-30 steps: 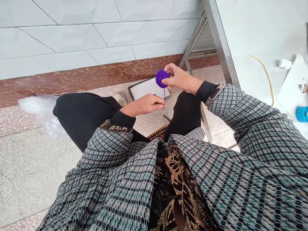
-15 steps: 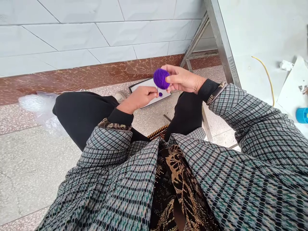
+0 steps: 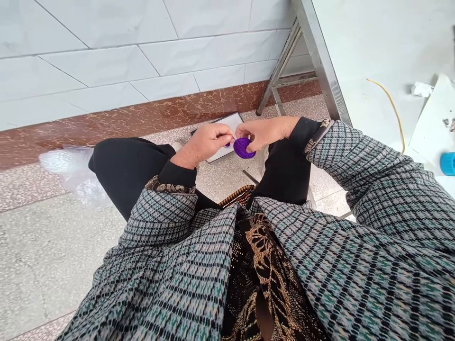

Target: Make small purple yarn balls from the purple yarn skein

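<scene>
A purple ball of yarn point(image 3: 243, 148) is gripped between the thumb and fingers of my right hand point(image 3: 265, 132). Close beside it, my left hand point(image 3: 210, 141) pinches the purple strand that comes off the ball; only a short length shows between the two hands. Below my left fingertips a small purple piece point(image 3: 227, 145) is partly hidden by them. Under both hands a white dark-edged board point(image 3: 231, 122) lies on the floor, largely covered by my hands.
A metal-framed table point(image 3: 322, 57) stands at the right, with a yellow cord point(image 3: 393, 106), scraps and a blue cap point(image 3: 448, 163) on it. Clear plastic point(image 3: 67, 166) lies on the floor at left. A wicker seat edge point(image 3: 238, 195) shows between my knees; the tiled wall point(image 3: 142, 57) is ahead.
My right hand has brought the yarn ball down and turned it, closer to my left hand. The left hand has risen slightly, keeping its pinch on the strand.
</scene>
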Motion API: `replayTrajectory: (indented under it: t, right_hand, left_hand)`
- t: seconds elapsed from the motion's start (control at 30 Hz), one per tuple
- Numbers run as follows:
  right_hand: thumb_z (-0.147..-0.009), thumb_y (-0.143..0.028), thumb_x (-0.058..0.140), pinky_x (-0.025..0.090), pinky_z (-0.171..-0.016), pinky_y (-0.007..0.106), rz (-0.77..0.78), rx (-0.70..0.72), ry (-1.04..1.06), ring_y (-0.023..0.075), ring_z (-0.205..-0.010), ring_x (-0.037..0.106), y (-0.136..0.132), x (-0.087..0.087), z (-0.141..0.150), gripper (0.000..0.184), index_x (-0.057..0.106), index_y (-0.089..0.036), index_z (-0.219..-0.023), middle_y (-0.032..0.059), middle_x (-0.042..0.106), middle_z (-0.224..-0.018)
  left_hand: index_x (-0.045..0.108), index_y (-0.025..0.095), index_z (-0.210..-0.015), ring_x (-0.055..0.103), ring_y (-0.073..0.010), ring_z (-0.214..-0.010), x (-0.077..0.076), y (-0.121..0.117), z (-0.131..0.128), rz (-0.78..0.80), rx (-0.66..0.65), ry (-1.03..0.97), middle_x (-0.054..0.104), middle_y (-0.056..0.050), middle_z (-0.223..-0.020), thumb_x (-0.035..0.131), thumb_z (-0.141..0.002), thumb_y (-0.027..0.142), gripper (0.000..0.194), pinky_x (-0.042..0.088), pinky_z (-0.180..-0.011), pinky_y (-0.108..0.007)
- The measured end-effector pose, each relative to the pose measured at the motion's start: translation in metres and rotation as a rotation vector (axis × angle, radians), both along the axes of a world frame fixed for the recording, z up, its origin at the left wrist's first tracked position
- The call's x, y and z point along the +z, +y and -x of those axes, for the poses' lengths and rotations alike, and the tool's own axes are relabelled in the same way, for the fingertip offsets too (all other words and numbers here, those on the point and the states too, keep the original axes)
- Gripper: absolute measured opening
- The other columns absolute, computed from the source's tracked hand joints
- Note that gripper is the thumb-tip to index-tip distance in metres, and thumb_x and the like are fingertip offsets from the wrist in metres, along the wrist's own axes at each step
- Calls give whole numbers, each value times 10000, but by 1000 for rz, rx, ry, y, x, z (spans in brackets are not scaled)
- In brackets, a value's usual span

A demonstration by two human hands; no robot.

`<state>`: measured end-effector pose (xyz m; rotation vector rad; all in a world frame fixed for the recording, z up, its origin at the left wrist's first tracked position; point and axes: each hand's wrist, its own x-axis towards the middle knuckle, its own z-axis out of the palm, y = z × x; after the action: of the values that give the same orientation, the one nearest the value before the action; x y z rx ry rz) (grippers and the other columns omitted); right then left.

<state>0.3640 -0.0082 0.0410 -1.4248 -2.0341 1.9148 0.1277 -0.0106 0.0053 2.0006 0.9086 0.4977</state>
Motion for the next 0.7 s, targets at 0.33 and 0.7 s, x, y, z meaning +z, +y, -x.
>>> replayTrajectory:
  t: [0.33, 0.7]
  right_hand:
    - [-882, -33, 738, 547, -611, 168, 98, -455, 508, 76, -669, 622, 3, 25, 18, 336, 503, -202, -1053, -30, 659, -925]
    - [-928, -7, 641, 471, -606, 177, -352, -641, 660, 89, -749, 568, 67, 29, 60, 348, 409, -246, -1030, -52, 583, -951]
  left_hand:
    - [775, 170, -934, 653, -183, -792, -5, 10, 2, -46, 102, 20, 753, -22, -819, 594, -941, 347, 253, 530, -800, -299]
    - [716, 185, -830, 628, -182, -793, 29, 61, 12, -202, 81, 65, 719, -36, -815, 524, -942, 285, 243, 525, -825, -329]
